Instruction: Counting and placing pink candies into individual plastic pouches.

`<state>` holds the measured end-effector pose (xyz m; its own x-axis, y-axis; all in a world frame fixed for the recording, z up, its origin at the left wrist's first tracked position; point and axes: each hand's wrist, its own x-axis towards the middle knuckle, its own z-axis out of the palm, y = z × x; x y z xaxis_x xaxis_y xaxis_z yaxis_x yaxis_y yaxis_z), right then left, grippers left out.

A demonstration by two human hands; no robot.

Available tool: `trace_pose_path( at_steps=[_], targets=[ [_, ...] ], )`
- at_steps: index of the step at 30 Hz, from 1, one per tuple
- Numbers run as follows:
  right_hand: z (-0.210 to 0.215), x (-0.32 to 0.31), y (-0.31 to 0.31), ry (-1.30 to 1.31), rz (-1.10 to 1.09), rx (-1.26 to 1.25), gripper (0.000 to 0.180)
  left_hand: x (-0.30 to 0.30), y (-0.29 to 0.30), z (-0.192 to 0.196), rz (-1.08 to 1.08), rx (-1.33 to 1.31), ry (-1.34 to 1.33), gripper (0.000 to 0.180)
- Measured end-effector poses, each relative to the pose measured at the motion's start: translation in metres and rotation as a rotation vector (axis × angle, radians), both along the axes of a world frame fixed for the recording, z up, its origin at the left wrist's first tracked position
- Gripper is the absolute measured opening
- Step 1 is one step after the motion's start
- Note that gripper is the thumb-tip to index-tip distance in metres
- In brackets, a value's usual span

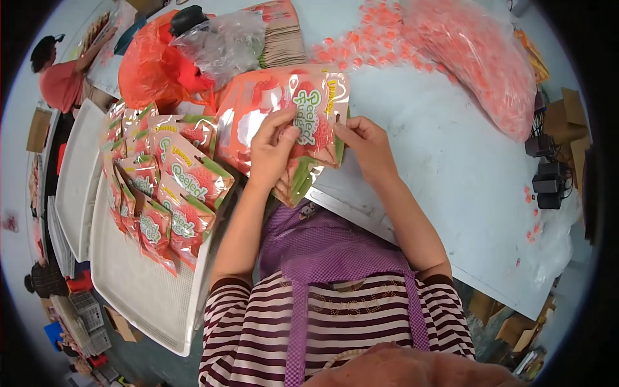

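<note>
Both my hands are at a pink printed candy pouch (308, 119) with green trim, over the near edge of the table. My left hand (274, 145) is closed at the pouch's left side, its thumb and curled fingers against the edge. At the opposite side my right hand (367, 143) pinches the pouch's edge between thumb and fingers. More flat pouches (248, 97) lie under and behind it, shiny and overlapping. A further pouch corner (303, 180) with green trim sticks out below, past the table edge.
Filled pouches (187, 174) pile up in a white mesh tray (138, 284) on my left. Loose pink wrapped candies (371, 39) and a big clear bag (474, 58) of them lie across the table. An orange plastic bag (145, 64) and stacked pouches (282, 39) stand behind. Another person (61, 80) works far left.
</note>
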<state>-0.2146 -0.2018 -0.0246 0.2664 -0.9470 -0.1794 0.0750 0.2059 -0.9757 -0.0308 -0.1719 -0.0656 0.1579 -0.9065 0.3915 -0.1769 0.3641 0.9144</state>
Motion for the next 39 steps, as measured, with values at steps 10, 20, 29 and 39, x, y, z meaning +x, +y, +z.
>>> trace_pose_path(
  at_steps=[10,20,29,39],
  targets=[
    [0.019,-0.009,0.007,0.14,-0.012,-0.165,0.015,-0.008,-0.006,0.055,-0.138,0.297,0.329,0.018],
    [0.033,-0.011,0.022,0.179,0.091,-0.516,0.022,-0.023,0.023,0.088,-0.139,0.415,-0.031,0.013],
    [0.031,-0.027,0.009,0.113,0.078,-0.31,0.023,-0.031,0.048,0.094,-0.05,-0.108,-0.391,0.043],
    [0.03,-0.028,0.003,0.139,0.201,-0.395,0.024,-0.013,0.026,0.088,-0.326,-0.179,-0.705,0.035]
  ],
)
